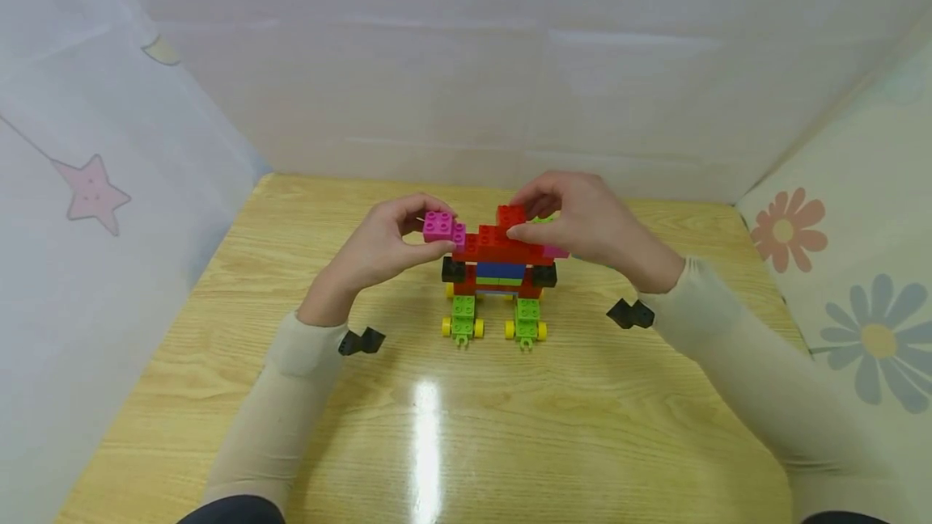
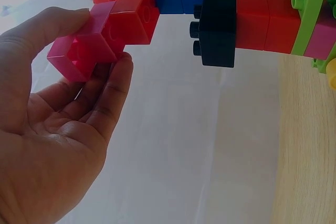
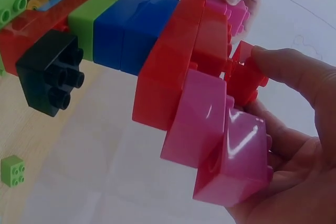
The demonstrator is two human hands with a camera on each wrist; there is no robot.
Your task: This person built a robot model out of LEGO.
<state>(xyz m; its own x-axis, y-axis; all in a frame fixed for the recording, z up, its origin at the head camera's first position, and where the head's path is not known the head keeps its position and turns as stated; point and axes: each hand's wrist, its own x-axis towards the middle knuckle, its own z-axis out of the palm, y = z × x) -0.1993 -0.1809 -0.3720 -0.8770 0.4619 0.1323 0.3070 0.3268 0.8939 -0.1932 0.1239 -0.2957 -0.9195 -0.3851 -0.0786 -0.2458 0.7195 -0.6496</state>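
A toy-brick figure stands on the table in the head view, with a wide row of red bricks across its top. My left hand grips the pink bricks at the row's left end; in the left wrist view the thumb is above them and the fingertips below. Between the thumb and fingers of my right hand is a small red brick, pinched above the middle of the row. It sits slightly tilted against the row in the right wrist view. More pink bricks step outward at the row's right end.
Below the row come blue bricks and black side bricks. Green feet with yellow wheels rest on the wooden table. A loose green brick lies on the table. Patterned sheets hang around it.
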